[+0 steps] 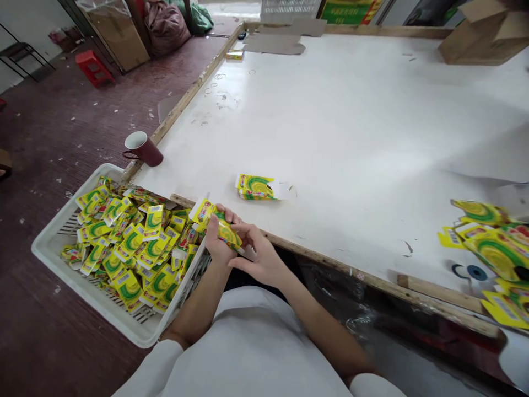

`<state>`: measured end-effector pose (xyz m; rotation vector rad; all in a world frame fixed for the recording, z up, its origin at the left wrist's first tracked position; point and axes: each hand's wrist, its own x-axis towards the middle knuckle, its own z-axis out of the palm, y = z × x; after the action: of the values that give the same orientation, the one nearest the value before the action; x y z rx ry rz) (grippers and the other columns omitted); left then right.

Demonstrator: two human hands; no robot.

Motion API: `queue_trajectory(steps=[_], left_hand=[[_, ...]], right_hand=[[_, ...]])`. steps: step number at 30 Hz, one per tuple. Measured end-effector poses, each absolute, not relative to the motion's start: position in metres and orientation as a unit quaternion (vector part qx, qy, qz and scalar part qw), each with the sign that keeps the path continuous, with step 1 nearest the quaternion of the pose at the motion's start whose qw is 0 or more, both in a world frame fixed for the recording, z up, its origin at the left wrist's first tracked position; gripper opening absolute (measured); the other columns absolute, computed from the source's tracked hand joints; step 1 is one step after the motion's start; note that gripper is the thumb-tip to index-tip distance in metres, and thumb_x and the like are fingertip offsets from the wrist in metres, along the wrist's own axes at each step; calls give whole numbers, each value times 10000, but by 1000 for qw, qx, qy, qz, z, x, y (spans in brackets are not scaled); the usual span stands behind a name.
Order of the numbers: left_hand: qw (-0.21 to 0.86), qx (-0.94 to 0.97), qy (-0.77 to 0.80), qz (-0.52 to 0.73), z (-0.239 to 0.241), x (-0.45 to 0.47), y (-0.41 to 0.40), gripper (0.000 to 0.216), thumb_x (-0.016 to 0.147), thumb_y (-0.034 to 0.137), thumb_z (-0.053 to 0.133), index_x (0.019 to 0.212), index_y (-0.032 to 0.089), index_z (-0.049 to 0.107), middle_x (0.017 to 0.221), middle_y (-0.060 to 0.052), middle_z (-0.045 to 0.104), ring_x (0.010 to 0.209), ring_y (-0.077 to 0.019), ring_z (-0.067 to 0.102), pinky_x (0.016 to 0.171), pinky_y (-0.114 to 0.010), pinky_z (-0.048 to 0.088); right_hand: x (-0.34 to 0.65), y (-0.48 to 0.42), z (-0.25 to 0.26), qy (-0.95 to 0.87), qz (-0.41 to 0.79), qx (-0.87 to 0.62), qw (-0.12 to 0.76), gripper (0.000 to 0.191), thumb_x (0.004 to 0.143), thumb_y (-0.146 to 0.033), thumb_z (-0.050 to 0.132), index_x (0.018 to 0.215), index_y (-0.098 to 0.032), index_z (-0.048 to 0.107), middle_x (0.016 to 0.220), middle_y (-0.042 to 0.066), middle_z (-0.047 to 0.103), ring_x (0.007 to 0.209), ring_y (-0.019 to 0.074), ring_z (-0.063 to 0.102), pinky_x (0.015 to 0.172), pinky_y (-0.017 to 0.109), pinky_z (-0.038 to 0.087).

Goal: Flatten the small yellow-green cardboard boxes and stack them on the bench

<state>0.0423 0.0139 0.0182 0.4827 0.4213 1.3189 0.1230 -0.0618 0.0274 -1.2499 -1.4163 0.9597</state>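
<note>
Over the table's front edge, my left hand [220,242] is wrapped round a small yellow and green carton [226,230]. A second yellow piece with a white flap shows at its upper left; whether it is a separate carton is hard to tell. My right hand [264,256] has its fingers and thumb at the carton's lower right end, by a white flap. On the table beyond lies another yellow carton [257,187], its white end flaps open to the right. At my left, a white plastic basket [47,242] holds many similar yellow cartons.
A maroon mug [149,151] stands at the table's [330,121] left wooden rim. Flat yellow cartons [496,242] and a tape roll [475,272] lie at the right. Cardboard pieces [275,43] and an open cardboard box [481,36] are at the back. A red stool [94,67] stands on the floor.
</note>
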Motion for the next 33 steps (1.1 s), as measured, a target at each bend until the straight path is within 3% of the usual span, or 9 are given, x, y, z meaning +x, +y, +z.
queue_trajectory(steps=[3,6,13,16,20,23,26,30,33], left_hand=[[702,246,236,626,19,38,14,533,635,608,859,859,223,565,691,53,453,576,-81,461,595,-203,461],[689,285,255,615,7,37,10,653,573,761,800,904,221,642,819,3,612,757,-131,610,741,-234,535],[663,408,320,540,-12,15,22,390,822,569,729,942,200,772,977,-61,769,975,-211,711,916,-306,543],[635,554,270,466,2,-12,38,694,847,726,576,1299,206,664,1376,-120,641,1354,-299,533,1157,-413,393],[516,752,296,285,22,-23,40,1113,569,609,890,1497,209,422,1501,-164,513,1404,-381,459,1186,-507,335],[481,775,345,221,25,-11,28,823,713,388,829,1416,213,439,1247,-113,672,1138,-312,655,987,-438,513],[434,792,336,268,21,1,14,751,762,256,734,1419,212,373,1187,-88,661,1054,-256,668,918,-370,536],[362,841,219,338,15,9,0,841,751,162,669,1479,219,251,1336,-138,566,1181,-273,615,965,-390,521],[316,850,179,380,12,10,-4,731,718,112,633,1378,236,344,1247,-113,580,1170,-281,602,932,-407,526]], right_hand=[[123,-55,20,-551,403,-532,501,502,783,-407,795,1207,-230,593,1067,41,666,924,201,634,761,309,546],[137,-44,8,-512,398,-545,531,350,832,-419,729,1104,-218,639,991,32,703,875,190,652,789,321,539],[180,-42,13,-592,198,-590,512,83,899,-246,681,850,-202,733,781,11,697,710,138,626,641,260,487],[193,-47,22,-673,-21,-599,434,171,936,-156,629,976,-256,762,886,14,735,830,155,635,818,320,499],[190,-54,33,-768,-109,-525,351,294,938,-87,596,1073,-312,728,1030,-7,739,1112,178,619,1179,436,328],[181,-58,38,-745,-34,-530,405,481,930,-183,638,1386,-318,562,1485,62,521,1448,254,396,1256,521,216],[176,-61,37,-614,122,-559,543,790,917,-372,663,1590,-298,256,1668,95,208,1547,305,211,1230,556,286],[170,-56,28,-435,513,-490,555,682,937,-544,583,1534,-273,396,1504,122,509,1372,290,521,1119,493,469],[166,-52,20,-354,681,-403,498,794,805,-654,700,1463,-254,505,1415,124,595,1283,298,597,1107,482,480]])
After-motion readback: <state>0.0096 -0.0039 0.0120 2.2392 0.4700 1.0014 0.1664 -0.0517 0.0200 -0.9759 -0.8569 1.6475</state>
